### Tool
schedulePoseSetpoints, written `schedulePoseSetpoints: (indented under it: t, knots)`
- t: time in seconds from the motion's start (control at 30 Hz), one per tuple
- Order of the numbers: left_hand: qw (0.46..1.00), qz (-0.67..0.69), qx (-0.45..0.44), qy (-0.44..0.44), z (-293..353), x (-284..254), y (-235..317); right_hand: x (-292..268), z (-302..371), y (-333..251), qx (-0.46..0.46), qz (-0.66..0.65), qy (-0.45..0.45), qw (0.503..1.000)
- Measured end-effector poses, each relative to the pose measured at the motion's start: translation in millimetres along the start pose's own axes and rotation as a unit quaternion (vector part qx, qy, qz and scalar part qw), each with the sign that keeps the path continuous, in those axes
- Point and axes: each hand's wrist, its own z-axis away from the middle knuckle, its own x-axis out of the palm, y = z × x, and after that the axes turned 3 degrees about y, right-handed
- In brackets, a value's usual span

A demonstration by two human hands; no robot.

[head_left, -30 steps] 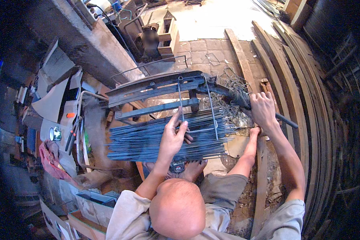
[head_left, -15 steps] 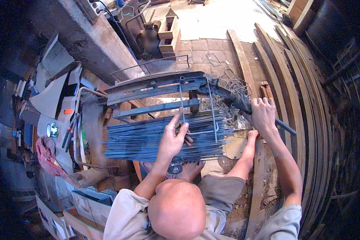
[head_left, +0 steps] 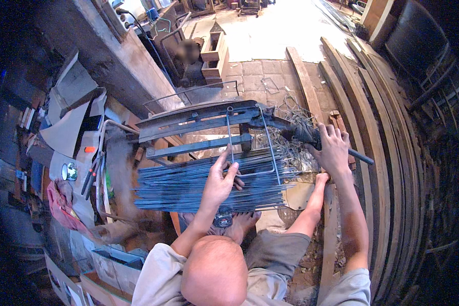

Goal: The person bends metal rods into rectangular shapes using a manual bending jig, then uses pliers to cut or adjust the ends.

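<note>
A thin metal rod (head_left: 270, 140), bent into a nearly rectangular shape, lies across the metal bending bench (head_left: 199, 147) and over a thick bundle of straight rods (head_left: 183, 189). My left hand (head_left: 220, 178) pinches one side of this bent rod between thumb and fingers, above the bundle. Its upper part meets the bench's far edge. My right hand (head_left: 334, 153) lies over the dark lever (head_left: 362, 156) on the bench's right end, fingers loosened and spread, thumb apart. The hand hides part of the lever beneath it.
Long wooden beams (head_left: 375, 122) run along the right. Scrap wire (head_left: 290, 137) is heaped behind the bundle's right end. A small black device (head_left: 223, 218) sits by my foot. Bolt cutters (head_left: 91, 177), a mug (head_left: 69, 172) and a reddish cloth (head_left: 64, 204) lie at left.
My right hand has loosened from a closed grip on the lever, its fingers now spread. My left hand keeps hold of the bent rod. The whole view has shifted slightly.
</note>
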Motion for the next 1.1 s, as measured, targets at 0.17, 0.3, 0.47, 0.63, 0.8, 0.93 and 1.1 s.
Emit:
schedulePoseSetpoints:
  t: [0.17,0.3,0.47,0.63,0.8,0.93,1.1]
  knots:
    - [1.0,-0.009,0.001,-0.005,1,0,2,7,-1,-9,0.019,0.025,-0.016,0.999]
    - [1.0,-0.015,0.0,-0.009,1,1,5,9,3,-20,0.036,0.048,-0.004,0.998]
    - [1.0,-0.009,0.001,-0.008,1,1,5,9,7,-22,0.037,0.039,0.007,0.999]
    - [1.0,-0.005,0.001,-0.011,0,-2,2,10,8,-24,0.031,0.053,0.009,0.998]
    - [1.0,-0.004,0.003,-0.009,1,-1,2,12,8,-21,0.036,0.052,0.01,0.998]
    - [1.0,0.01,-0.004,-0.005,2,-1,4,6,5,-21,0.041,0.033,-0.002,0.999]
    - [1.0,0.006,0.0,-0.007,1,0,6,10,11,-18,0.04,0.05,0.007,0.998]
